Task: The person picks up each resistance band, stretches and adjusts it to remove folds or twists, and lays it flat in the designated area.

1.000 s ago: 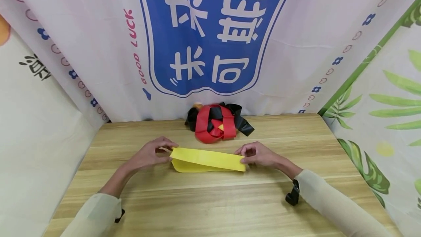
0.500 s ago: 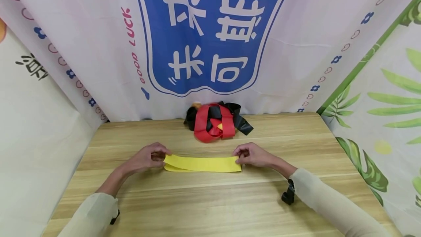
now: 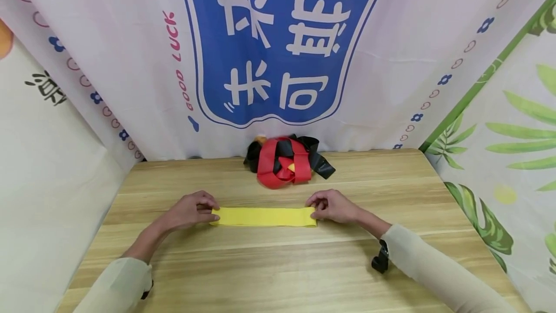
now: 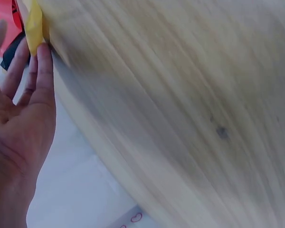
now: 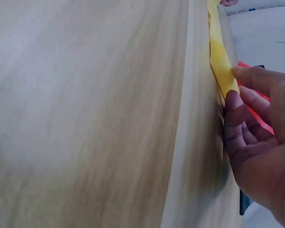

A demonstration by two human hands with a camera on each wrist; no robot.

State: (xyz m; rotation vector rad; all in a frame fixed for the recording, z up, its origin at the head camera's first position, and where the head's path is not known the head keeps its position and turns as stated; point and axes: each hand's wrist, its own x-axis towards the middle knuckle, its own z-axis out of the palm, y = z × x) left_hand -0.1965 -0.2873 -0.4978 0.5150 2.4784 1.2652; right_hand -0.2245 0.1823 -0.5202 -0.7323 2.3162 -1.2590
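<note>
A yellow resistance band (image 3: 265,217), a flat loop, lies straight from side to side over the table, its two layers nearly together. At its left end my left hand (image 3: 191,210) holds it between thumb and fingers; in the left wrist view the fingers of that hand (image 4: 26,102) reach the band's end (image 4: 34,28). My right hand (image 3: 336,206) pinches the opposite end. Seen from the right wrist, the thumb and fingers of that hand (image 5: 261,123) are on either side of the band (image 5: 222,64).
Behind the yellow band, a heap of red and black bands (image 3: 284,163) sits at the back of the wooden table (image 3: 278,269), with a bit of yellow in it. A printed curtain (image 3: 382,86) hangs along the table's back edge, and cloth walls stand at both sides.
The yellow band was raised with its loop gaping; now it is lower, flatter and straight, its layers together. My left hand has moved left and slightly nearer, my right hand slightly left.
</note>
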